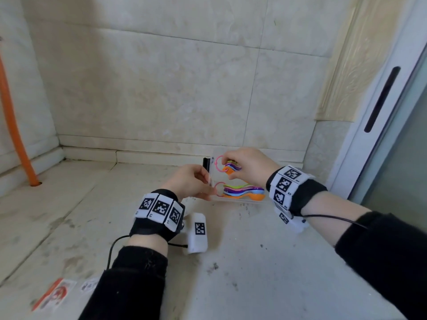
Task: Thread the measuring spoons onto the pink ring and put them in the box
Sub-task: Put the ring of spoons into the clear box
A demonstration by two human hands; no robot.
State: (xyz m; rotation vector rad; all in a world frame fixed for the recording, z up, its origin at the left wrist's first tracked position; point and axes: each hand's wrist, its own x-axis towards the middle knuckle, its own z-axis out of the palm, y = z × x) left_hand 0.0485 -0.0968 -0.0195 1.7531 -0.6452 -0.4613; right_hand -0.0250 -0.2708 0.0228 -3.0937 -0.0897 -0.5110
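Beige marble-look wall tiles [161,77] meet a pale, dirt-speckled stone floor [231,262] along a low skirting [92,153]. An orange pipe [13,125] enters the floor at its left edge. On the right stands a white door frame [355,153] with a black slot handle [382,99].

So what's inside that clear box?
Coloured measuring spoons on a pink ring, gripped by the right hand. A second set shows lower down, perhaps a reflection. The left hand hides part of the box.
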